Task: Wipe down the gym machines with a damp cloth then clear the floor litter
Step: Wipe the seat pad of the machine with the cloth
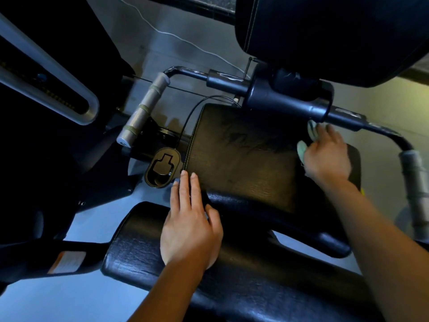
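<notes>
Nearest me, left hand lies flat, fingers straight, bracing on the seat pad. Right hand presses the pale cloth at the pad's far right edge; soft, limp, I'd bunch it under the palm. Cup holder looks empty.

A black padded gym seat fills the middle. A pale cloth lies on the seat's far right edge. A black roller pad sits just nearer than the seat.
</notes>
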